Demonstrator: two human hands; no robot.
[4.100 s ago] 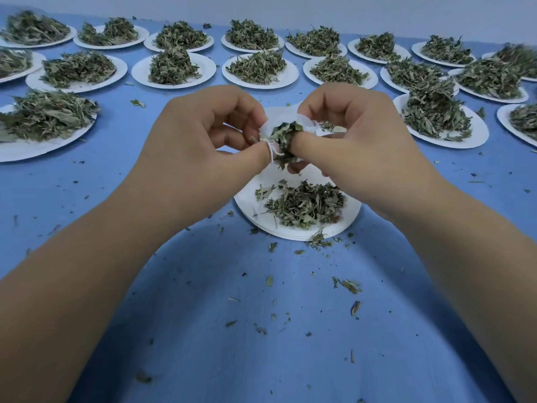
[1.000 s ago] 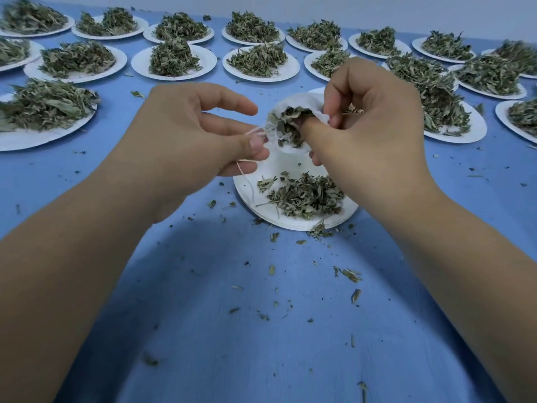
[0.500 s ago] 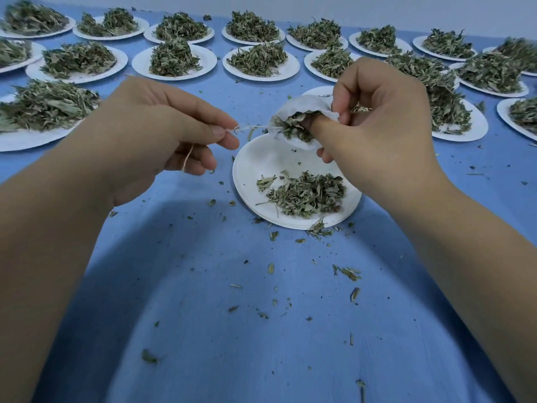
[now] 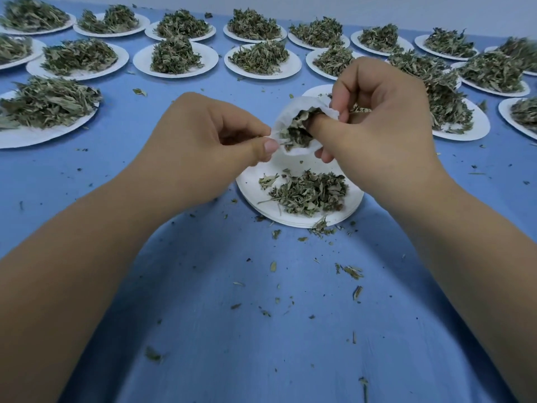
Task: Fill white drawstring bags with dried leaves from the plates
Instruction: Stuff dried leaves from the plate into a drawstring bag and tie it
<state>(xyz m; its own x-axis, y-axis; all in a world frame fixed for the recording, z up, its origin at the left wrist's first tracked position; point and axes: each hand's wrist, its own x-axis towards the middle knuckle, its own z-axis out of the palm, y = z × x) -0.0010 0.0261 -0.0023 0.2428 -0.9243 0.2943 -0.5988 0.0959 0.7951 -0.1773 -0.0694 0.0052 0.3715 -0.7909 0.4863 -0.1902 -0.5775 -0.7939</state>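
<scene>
Shows much undone: along the far edge of the blue table [image 4: 261, 330], heaped plates [image 4: 139, 61] untouched; near plate [image 4: 252, 196] mid-table half cleared. Pinches the rim with left hand [image 4: 203, 149], grips with right hand [image 4: 383, 123] the white drawstring bag [image 4: 296, 107] above it, nearly full of dried leaves [image 4: 293, 129].

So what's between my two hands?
The white bag, its mouth stuffed with dried leaves; left hand and right hand both hold it. Head view.
</scene>
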